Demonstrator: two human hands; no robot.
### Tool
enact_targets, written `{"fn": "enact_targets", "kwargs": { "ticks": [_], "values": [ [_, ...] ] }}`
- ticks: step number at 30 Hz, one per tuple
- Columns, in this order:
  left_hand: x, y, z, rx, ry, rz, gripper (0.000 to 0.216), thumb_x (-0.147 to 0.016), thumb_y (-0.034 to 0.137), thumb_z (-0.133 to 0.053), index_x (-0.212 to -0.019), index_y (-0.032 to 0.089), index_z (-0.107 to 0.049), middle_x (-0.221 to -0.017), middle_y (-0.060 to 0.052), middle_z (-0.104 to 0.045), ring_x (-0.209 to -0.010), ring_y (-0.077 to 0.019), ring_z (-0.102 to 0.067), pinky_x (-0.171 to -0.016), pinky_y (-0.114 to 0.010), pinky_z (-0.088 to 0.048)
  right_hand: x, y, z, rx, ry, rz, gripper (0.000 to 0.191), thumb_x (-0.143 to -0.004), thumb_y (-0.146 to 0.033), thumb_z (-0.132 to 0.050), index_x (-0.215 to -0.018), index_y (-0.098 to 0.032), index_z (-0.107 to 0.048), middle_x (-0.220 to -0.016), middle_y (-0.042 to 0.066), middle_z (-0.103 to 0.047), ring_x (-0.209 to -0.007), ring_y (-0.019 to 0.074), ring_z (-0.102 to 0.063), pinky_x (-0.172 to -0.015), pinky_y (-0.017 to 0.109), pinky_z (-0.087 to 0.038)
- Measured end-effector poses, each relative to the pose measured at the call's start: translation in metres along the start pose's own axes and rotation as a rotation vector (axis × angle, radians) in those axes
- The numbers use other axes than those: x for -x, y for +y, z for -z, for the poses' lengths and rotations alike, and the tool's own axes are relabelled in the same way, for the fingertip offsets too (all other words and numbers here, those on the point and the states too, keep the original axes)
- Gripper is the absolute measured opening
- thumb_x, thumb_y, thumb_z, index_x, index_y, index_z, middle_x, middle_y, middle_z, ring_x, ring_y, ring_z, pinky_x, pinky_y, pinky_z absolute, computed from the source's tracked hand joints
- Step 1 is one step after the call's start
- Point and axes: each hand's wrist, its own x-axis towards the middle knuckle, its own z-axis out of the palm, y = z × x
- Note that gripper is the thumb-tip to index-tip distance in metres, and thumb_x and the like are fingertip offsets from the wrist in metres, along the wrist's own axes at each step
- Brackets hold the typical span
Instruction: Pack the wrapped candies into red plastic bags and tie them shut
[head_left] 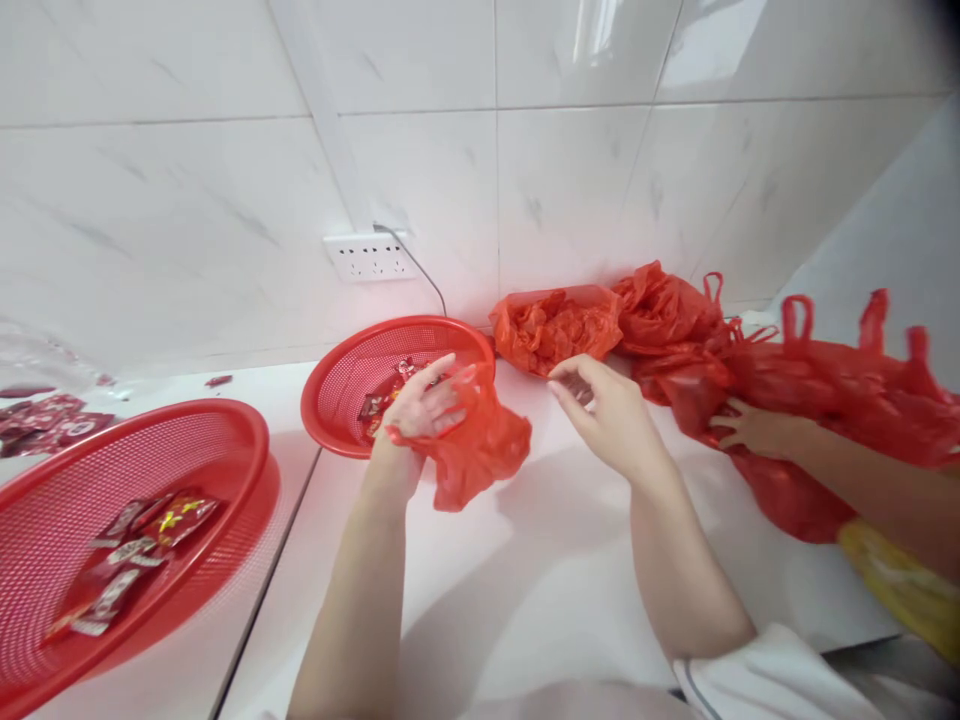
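Large basket (112,500) cut off at frame edge. Left hand (420,410) pinches crumpled red bag (480,450) above counter (525,580), before small basket (352,380). Bag trails down-right, mouth indistinct. Right hand (607,415) loosely open, empty, near bag. Another person's hand (750,428) rests against bag pile (825,400).

Thin plastic crinkling in my grip
My left hand (420,410) is pinching a thin, crumpled red plastic bag (480,450), softly shiny. The red basket (349,372) beside it is showing hard meshed plastic, its wrappers (375,405) are glinting like foil, and glossy marbled tiles (570,180) are gleaming above the smooth white counter (540,570).
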Motion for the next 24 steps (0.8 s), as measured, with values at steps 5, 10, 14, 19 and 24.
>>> {"fn": "enact_targets", "kwargs": {
  "ticks": [5, 10, 14, 19, 24],
  "values": [
    [0.005, -0.007, -0.011, -0.046, -0.199, -0.010, 0.073, -0.079, 0.053, -0.066, -0.143, 0.026, -0.042, -0.143, -0.014, -0.049, -0.132, -0.0338, -0.045, -0.106, -0.050, -0.039, 0.005, -0.019, -0.028, -0.152, -0.298, 0.199, 0.016, -0.092, -0.028, -0.055, -0.105, -0.021, -0.060, -0.105, 0.004, -0.066, -0.093, 0.0164, -0.062, -0.083, 0.029, -0.048],
    [0.005, -0.005, -0.012, -0.225, -0.152, -0.097, 0.046, -0.083, 0.037, -0.067, -0.126, 0.022, -0.058, -0.138, -0.012, -0.054, -0.128, -0.0287, -0.048, -0.107, -0.043, -0.040, 0.001, 0.000, -0.051, -0.064, -0.501, 0.274, 0.061, -0.081, -0.021, -0.065, -0.138, -0.023, -0.043, -0.139, 0.011, -0.052, -0.123, 0.0244, -0.051, -0.101, 0.040, -0.040],
    [0.005, 0.000, -0.004, -0.297, -0.163, -0.089, 0.036, -0.090, 0.042, -0.055, -0.116, 0.018, -0.063, -0.114, -0.011, -0.066, -0.105, -0.0227, -0.061, -0.095, -0.037, -0.047, -0.002, 0.013, -0.054, 0.058, -0.641, 0.157, 0.059, -0.082, -0.024, -0.064, -0.138, -0.025, -0.046, -0.137, 0.008, -0.057, -0.123, 0.0239, -0.053, -0.105, 0.041, -0.035],
    [0.011, 0.011, 0.004, -0.354, -0.217, 0.003, 0.052, -0.093, 0.058, -0.037, -0.104, 0.015, -0.065, -0.074, -0.005, -0.064, -0.060, -0.0147, -0.059, -0.057, -0.027, -0.049, -0.007, 0.026, -0.050, 0.408, -0.714, -0.143, 0.020, -0.090, -0.020, -0.049, -0.092, -0.019, -0.070, -0.100, 0.008, -0.073, -0.103, 0.0241, -0.063, -0.107, 0.049, -0.025],
    [0.020, 0.027, 0.019, -0.785, -0.322, 0.163, 0.037, -0.086, 0.045, -0.059, -0.114, 0.023, -0.062, -0.087, -0.003, -0.068, -0.071, -0.0153, -0.063, -0.063, -0.026, -0.051, -0.011, 0.043, -0.032, 0.514, -0.635, -0.286, 0.035, -0.085, -0.005, -0.039, -0.101, -0.017, -0.068, -0.111, 0.013, -0.070, -0.107, 0.0270, -0.061, -0.093, 0.040, -0.037]
  ]
}}
